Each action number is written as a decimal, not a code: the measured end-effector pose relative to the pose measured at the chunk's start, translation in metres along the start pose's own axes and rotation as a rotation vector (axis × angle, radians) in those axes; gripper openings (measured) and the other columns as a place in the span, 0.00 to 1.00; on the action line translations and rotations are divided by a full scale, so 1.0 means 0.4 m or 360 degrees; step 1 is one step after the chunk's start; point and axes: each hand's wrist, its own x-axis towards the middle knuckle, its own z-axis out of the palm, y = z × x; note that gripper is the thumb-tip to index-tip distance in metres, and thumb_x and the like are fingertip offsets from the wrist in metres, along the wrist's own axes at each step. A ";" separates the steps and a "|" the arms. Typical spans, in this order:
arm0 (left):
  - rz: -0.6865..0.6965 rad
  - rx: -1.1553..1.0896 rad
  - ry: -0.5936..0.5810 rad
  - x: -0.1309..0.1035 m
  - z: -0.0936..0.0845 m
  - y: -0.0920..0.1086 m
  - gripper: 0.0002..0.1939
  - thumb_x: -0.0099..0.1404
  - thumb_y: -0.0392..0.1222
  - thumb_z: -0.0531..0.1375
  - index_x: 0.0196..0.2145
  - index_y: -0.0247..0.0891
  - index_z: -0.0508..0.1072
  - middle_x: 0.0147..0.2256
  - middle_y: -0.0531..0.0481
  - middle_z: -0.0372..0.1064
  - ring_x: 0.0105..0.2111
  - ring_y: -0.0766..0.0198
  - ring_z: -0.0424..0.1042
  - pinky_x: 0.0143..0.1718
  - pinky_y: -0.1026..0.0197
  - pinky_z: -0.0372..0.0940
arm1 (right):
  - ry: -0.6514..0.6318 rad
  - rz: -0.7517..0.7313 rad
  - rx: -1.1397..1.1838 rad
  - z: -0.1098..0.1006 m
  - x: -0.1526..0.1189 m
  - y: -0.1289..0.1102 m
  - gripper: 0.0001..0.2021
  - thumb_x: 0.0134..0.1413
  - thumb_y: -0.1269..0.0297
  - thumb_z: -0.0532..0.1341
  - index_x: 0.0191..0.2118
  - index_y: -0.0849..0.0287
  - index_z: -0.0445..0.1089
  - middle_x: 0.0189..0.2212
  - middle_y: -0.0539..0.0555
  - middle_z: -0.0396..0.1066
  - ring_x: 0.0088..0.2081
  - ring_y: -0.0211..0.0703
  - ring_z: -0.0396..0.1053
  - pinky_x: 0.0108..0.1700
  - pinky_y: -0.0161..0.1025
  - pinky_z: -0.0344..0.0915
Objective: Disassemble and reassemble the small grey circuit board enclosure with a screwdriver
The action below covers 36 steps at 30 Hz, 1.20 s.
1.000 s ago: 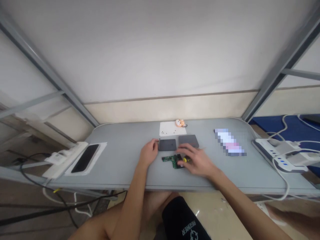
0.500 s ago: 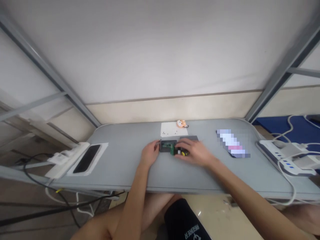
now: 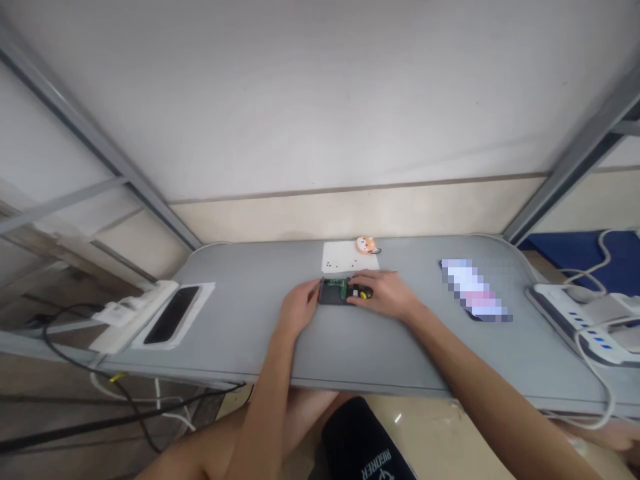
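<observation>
A dark grey casing point(image 3: 331, 295) lies on the grey table, near its middle. My left hand point(image 3: 300, 305) holds the casing's left edge, thumb and fingers closed on it. Inside the casing's upper part sits a green circuit board point(image 3: 343, 287), joined to a black part with a yellow spot point(image 3: 365, 294). My right hand point(image 3: 384, 293) grips this black part and board from the right, fingers above and thumb below. Behind the casing is a white sheet point(image 3: 341, 255) with several tiny dark bits on it.
An orange and white animal-faced case point(image 3: 366, 245) rests on the sheet's right corner. A lit, pixelated phone point(image 3: 475, 290) lies to the right, near a white power strip point(image 3: 575, 323). At left are a dark phone point(image 3: 173, 315) and another white strip point(image 3: 135, 317).
The board and black part have shifted up and lie flatter in the casing, my right hand with them. My left hand stays at the casing's left edge. The view has shifted slightly.
</observation>
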 end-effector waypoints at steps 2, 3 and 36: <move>0.0022 -0.0006 0.0005 0.000 0.001 -0.003 0.19 0.75 0.41 0.54 0.59 0.44 0.76 0.54 0.48 0.78 0.52 0.53 0.77 0.55 0.51 0.71 | 0.0004 -0.0005 0.0021 0.001 0.004 -0.003 0.18 0.64 0.45 0.63 0.51 0.49 0.79 0.53 0.53 0.79 0.44 0.51 0.80 0.43 0.45 0.70; 0.0023 -0.0008 0.0011 0.000 0.001 -0.004 0.18 0.75 0.41 0.55 0.59 0.44 0.76 0.54 0.47 0.78 0.52 0.53 0.77 0.55 0.51 0.71 | 0.0003 -0.0011 0.0030 0.003 0.006 -0.003 0.18 0.63 0.45 0.63 0.51 0.49 0.80 0.52 0.53 0.80 0.43 0.51 0.80 0.43 0.45 0.70; -0.0110 -0.0115 0.0067 -0.004 -0.015 0.024 0.16 0.75 0.47 0.55 0.50 0.43 0.80 0.43 0.47 0.80 0.40 0.57 0.76 0.45 0.56 0.71 | -0.0056 -0.0147 0.0112 0.000 -0.011 -0.007 0.19 0.60 0.51 0.68 0.53 0.53 0.75 0.50 0.57 0.79 0.53 0.53 0.74 0.55 0.49 0.61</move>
